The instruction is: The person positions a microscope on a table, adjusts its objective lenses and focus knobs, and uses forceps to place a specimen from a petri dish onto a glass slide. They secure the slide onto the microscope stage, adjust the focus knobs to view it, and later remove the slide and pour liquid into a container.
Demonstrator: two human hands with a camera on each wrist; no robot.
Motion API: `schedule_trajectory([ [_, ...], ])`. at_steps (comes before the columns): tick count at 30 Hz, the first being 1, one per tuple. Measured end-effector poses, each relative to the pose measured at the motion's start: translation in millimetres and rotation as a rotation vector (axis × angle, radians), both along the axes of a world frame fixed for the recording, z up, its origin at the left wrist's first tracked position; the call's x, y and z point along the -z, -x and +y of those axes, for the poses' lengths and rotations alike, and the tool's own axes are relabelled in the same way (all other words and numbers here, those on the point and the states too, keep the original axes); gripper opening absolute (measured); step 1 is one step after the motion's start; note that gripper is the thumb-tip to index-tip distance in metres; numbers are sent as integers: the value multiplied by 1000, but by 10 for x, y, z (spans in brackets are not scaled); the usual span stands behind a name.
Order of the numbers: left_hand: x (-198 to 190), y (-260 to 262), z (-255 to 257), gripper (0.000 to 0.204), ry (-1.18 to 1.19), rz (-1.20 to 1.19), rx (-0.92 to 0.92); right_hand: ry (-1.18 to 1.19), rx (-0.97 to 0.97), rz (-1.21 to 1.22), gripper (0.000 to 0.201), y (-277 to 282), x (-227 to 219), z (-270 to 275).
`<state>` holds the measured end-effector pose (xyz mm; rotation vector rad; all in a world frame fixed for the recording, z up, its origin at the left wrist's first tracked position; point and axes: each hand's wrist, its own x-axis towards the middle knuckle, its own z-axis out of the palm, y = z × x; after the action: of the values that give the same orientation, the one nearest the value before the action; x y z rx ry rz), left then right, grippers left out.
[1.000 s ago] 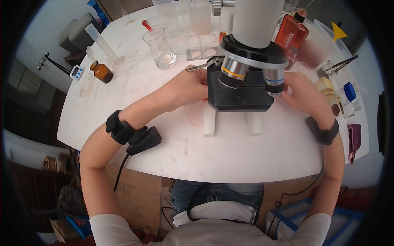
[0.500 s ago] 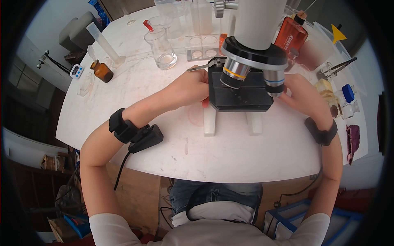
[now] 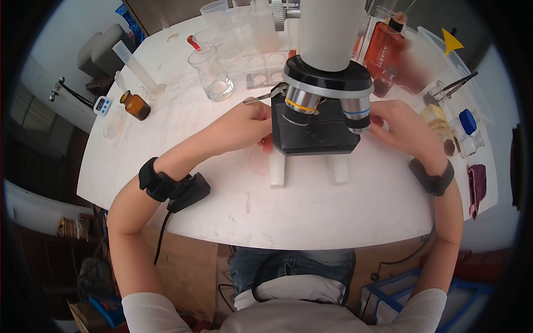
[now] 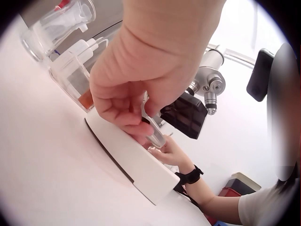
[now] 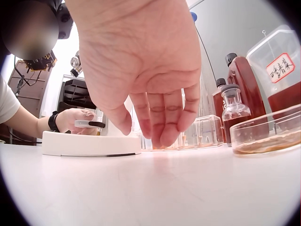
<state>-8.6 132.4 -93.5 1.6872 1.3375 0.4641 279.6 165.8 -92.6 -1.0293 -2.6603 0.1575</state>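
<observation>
The microscope stands near the middle of the round tabletop, toward its far half, its white foot flat on the surface and its black stage under the lens turret. It looks heavy and rigid, top-heavy too, so I judge it best taken by the arm and foot, never by the lenses or stage. The left hand sits at the stage's left edge with fingers curled, pinching a small clear piece, seemingly a glass slide, just above the foot; such glass would be thin, slick and brittle, best held by its edges. The right hand is at the stage's right side; the right wrist view shows its fingers hanging nearly straight, tips down toward the tabletop, holding nothing. Outward, a glass beaker and a clear well tray stand behind the microscope toward the far edge, a small amber bottle and a timer near the left edge, a red-brown bottle at the far right, and tweezers and a blue-capped vial by the right edge. The glassware crowds the far side, so any reach past the microscope risks a knock.
</observation>
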Motion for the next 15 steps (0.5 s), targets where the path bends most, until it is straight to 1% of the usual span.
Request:
schedule_trajectory([
  [2,-66,100,-39,28,-25,-17,23,19,16,5,16,-8,0,-1],
  [4,-88,218,-69,29,-47,-34,46,-16,6,60,15,-16,16,-3],
  [6,-79,331,-88,27,-196,2,-81,-48,11,98,14,-31,-4,-1],
  [7,-89,382,-101,27,-195,5,-73,-79,8,128,14,-39,-22,-1],
  [8,-102,426,-115,25,-329,-65,-124,-78,16,131,14,-44,-41,1],
  [9,-110,437,-132,24,-463,-137,-177,-132,-27,179,14,-44,-66,5],
  [10,-122,422,-158,24,-460,-137,-174,-186,-73,225,14,-39,-95,-1],
  [12,-157,400,-210,21,-694,-183,-131,-208,-107,251,15,2,-165,-62],
  [13,-161,401,-218,15,-762,-116,-85,-231,-144,277,16,30,-195,-91],
  [14,-176,385,-229,15,-761,-117,-85,-231,-144,276,16,57,-216,-114],
  [15,-196,353,-240,14,-852,5,-15,-188,-147,262,16,82,-235,-136],
])
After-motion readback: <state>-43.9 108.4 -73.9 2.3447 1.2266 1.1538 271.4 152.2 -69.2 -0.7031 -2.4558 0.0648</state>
